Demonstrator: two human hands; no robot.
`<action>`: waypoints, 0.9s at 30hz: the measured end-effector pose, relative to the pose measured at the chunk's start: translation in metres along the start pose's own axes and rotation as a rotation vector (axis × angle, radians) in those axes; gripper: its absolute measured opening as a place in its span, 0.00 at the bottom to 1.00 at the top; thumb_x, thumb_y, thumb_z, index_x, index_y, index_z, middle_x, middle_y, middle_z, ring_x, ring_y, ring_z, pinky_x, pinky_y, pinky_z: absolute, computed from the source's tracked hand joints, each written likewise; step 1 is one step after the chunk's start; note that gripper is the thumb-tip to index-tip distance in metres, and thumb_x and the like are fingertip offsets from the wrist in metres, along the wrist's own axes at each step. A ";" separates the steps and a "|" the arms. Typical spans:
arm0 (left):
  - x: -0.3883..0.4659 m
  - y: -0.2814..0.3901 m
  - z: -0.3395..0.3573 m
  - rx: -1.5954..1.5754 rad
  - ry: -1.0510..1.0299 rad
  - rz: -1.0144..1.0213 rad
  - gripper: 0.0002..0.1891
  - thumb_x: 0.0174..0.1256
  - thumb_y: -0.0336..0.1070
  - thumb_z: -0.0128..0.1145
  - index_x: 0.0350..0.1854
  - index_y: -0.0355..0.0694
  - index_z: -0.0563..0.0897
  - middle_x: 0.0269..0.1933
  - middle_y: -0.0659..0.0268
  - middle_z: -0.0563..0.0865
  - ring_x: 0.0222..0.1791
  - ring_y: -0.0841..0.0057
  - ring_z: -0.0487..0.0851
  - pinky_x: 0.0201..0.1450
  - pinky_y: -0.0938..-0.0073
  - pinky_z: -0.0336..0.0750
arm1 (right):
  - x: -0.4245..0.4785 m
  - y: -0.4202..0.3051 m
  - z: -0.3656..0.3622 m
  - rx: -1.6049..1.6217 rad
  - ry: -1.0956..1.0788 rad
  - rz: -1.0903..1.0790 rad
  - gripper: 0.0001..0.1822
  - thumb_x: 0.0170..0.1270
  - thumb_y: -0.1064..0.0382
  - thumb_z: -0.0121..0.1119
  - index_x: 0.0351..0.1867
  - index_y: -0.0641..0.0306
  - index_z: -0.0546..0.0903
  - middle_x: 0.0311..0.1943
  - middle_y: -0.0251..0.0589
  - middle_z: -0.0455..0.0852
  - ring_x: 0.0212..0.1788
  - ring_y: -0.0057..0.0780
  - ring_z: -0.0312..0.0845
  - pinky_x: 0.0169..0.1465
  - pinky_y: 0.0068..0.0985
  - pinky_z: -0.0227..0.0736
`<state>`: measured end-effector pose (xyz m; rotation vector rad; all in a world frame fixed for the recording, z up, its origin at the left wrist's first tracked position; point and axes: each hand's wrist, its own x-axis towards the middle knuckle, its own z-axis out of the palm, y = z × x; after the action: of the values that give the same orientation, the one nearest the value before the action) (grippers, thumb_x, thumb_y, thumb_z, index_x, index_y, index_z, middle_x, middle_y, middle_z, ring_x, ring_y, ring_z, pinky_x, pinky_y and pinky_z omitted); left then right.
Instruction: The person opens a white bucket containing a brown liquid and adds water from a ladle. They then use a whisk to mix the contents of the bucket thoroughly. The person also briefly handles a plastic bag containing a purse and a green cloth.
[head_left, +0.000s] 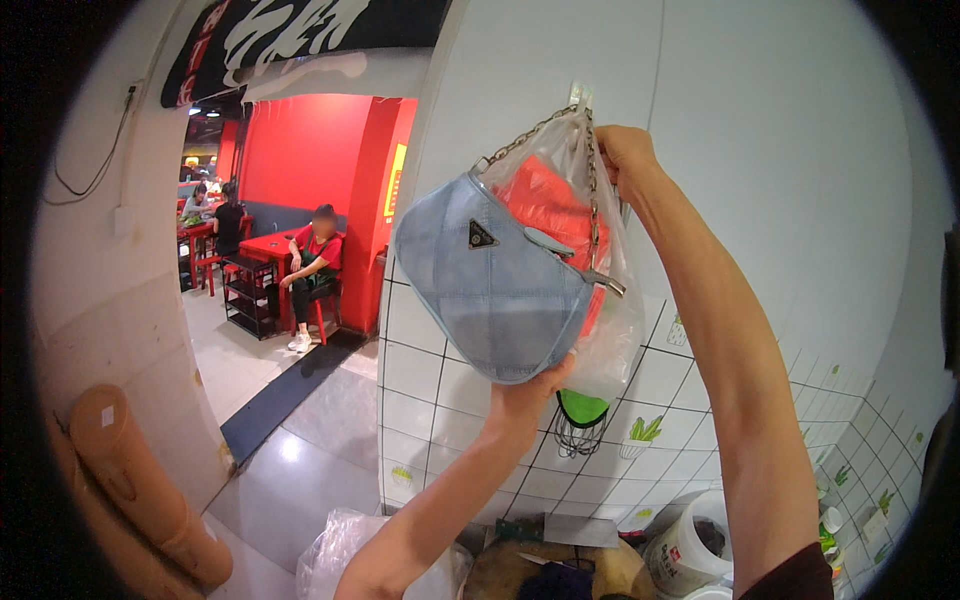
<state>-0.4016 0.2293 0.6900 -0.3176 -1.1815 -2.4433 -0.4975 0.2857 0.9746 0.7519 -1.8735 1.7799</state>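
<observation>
A pale blue quilted handbag (491, 277) hangs by its metal chain strap (529, 135) from a clear wall hook (579, 96). Behind it is a translucent plastic bag (611, 330) with a folded red item (544, 206) inside. My left hand (536, 379) holds the handbag from below, its fingers mostly hidden behind the bottom edge. Just right of the hook, my right hand (626, 157) is closed at the gathered top of the plastic bag, fingertips partly hidden. A silver zip pull (606, 283) sticks out at the handbag's right corner.
Below the bags hang a green item (583, 407) and a wire whisk (577, 435). A round wooden block (495, 570) with a knife, and a white bucket (694, 536), stand low ahead. Left are brown rolls (150, 487) and a doorway, where a person (315, 259) sits.
</observation>
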 end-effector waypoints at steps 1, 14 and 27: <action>-0.002 0.001 -0.002 -0.022 -0.013 0.002 0.21 0.54 0.34 0.72 0.50 0.39 0.78 0.46 0.67 0.82 0.47 0.74 0.80 0.47 0.67 0.78 | 0.002 0.002 -0.001 -0.018 0.002 0.011 0.08 0.48 0.72 0.58 0.15 0.64 0.74 0.14 0.33 0.69 0.14 0.22 0.57 0.17 0.27 0.47; -0.064 0.002 -0.046 -0.102 0.048 -0.046 0.40 0.64 0.26 0.61 0.73 0.53 0.52 0.73 0.52 0.53 0.65 0.64 0.72 0.61 0.61 0.76 | -0.101 0.023 -0.087 0.040 -0.007 0.088 0.09 0.64 0.59 0.58 0.40 0.61 0.78 0.20 0.24 0.70 0.14 0.12 0.50 0.17 0.19 0.43; -0.109 -0.068 -0.025 0.413 -0.162 -0.120 0.34 0.67 0.31 0.61 0.73 0.40 0.60 0.71 0.53 0.64 0.71 0.64 0.63 0.70 0.60 0.65 | -0.185 0.012 -0.129 0.126 -0.199 0.169 0.13 0.72 0.59 0.49 0.47 0.67 0.77 0.19 0.27 0.70 0.13 0.13 0.50 0.15 0.19 0.43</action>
<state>-0.3360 0.2759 0.5871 -0.3315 -1.7804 -2.2272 -0.3723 0.4297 0.8538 0.8672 -2.0191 2.0077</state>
